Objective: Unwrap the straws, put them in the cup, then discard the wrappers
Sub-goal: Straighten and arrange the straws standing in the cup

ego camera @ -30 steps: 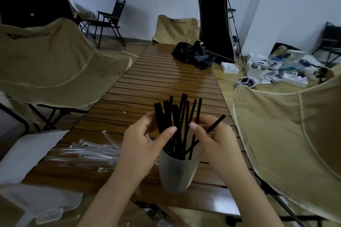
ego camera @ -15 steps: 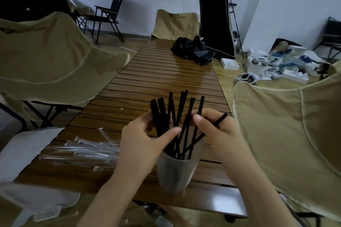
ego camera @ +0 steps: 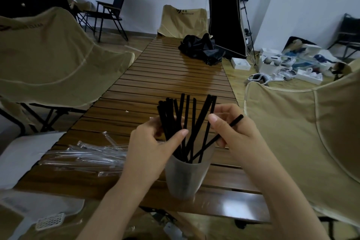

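**Several straws seated, wrappers still on the table**

About a dozen black straws [ego camera: 187, 122] stand fanned out in the translucent cup [ego camera: 185, 177], which sits near the front edge of the slatted wooden table [ego camera: 165, 84], just below the centre of the frame. The left hand [ego camera: 153, 146] curls its fingers and thumb round the left part of the bundle above the cup rim. The right hand [ego camera: 231, 128] pinches one slanted straw [ego camera: 236, 120] whose upper end sticks out to the right past the fingers, while its lower end already lies inside the cup.

The step in hand appears to be gathering the straws upright. To do it well, steady the bundle with the left hand, guide the slanted straw toward vertical, and avoid side pressure on the rim; the cup looks light and may tip.

Clear empty wrappers [ego camera: 85, 154] lie in a loose pile on the table at lower left, just beside the left hand; these remain to be discarded.

Tan folding chairs [ego camera: 58, 60] flank the table, and a black bag [ego camera: 202, 48] rests at its far end.
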Demonstrator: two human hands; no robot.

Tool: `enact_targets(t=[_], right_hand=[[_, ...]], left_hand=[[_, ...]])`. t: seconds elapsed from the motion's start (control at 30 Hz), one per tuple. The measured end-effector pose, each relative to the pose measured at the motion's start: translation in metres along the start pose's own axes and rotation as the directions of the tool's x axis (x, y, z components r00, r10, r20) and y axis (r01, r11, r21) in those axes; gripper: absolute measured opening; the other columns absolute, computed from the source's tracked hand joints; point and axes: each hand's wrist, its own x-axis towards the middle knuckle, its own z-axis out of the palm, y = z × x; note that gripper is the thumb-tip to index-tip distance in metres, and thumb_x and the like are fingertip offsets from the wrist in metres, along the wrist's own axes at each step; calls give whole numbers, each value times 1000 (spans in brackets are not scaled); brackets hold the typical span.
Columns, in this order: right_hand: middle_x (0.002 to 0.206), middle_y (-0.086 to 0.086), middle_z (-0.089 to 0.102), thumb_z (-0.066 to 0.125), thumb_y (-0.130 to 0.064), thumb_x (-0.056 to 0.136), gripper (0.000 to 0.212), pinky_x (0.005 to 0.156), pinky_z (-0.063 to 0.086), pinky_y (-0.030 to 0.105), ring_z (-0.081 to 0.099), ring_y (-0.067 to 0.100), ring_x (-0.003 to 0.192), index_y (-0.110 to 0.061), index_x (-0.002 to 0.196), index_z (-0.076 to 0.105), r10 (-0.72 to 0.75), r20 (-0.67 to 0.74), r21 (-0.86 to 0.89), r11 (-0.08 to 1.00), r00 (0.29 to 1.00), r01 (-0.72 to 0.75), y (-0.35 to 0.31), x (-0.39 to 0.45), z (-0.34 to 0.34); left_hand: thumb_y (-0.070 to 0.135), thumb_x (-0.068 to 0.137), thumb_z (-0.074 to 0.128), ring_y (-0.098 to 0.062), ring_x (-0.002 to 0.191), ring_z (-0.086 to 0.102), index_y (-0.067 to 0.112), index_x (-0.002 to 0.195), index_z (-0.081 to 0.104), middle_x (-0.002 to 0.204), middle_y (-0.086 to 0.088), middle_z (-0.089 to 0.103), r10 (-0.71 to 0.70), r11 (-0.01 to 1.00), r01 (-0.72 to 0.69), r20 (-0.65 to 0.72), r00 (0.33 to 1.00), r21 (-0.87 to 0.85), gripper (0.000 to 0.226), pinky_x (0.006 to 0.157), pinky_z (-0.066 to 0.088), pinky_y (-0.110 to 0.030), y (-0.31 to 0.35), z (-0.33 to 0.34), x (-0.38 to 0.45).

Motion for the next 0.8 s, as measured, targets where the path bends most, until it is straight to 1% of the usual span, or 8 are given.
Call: enact_targets(t=[0.1,0.2,0.33,0.43,0.53,0.67,0.73,0.8], right_hand=[[75,-6,64,71,-20,79,19,60,47,17,60,6,63,-20,96,64,-49,6,66,997,999,48,-2,-1,-4],[73,2,68,70,-8,82,9,64,48,20,62,11,66,-16,86,68,-97,-38,67,993,995,99,1,-1,-6],[81,8,73,57,-5,92,16,64,49,20,63,12,69,-12,94,71,-92,-86,102,990,992,101,6,-1,-2],[82,6,73,47,-5,98,23,63,47,18,60,9,68,-13,102,68,-92,-91,68,993,992,98,7,0,1],[81,5,72,44,-4,99,21,63,46,19,60,8,68,-15,109,59,-119,-109,49,991,987,125,4,0,6],[80,11,71,48,-5,97,23,59,49,26,60,19,61,-27,95,40,-225,-234,60,968,946,245,-5,-2,10],[81,10,71,49,-4,97,26,58,51,32,60,23,60,-26,87,39,-301,-237,-26,952,924,304,-7,-3,10],[82,2,70,52,-3,95,20,61,54,37,61,21,63,-21,87,45,-360,-193,-151,930,913,335,-4,-3,11]], left_hand=[[32,79,72,7,97,63,39,100,67,96,21,71,-10,1000,10,-3,1000,-27,23,85,54,-23,-1,0,0],[32,78,73,5,97,64,37,100,68,97,21,71,-6,999,5,-10,1000,-32,23,86,54,-25,-1,0,0],[32,81,71,3,98,64,29,104,70,99,17,72,-18,999,18,5,1000,-38,24,88,55,-30,0,1,0],[33,80,72,5,96,64,32,100,71,96,19,72,-24,999,24,-8,1000,-40,20,86,54,-27,1,2,0],[34,79,72,6,94,63,36,96,69,95,20,71,-31,999,30,-11,999,-35,17,86,54,-26,0,3,0],[37,77,71,6,93,63,40,92,67,93,22,70,-36,999,36,-15,999,-35,15,86,54,-26,0,2,1],[35,78,71,7,95,62,40,96,67,95,23,70,-42,999,41,-14,999,-32,19,88,54,-28,-1,2,1],[33,79,72,8,97,61,39,99,66,96,23,69,-47,998,46,-10,999,-32,22,89,53,-27,-2,2,1]])
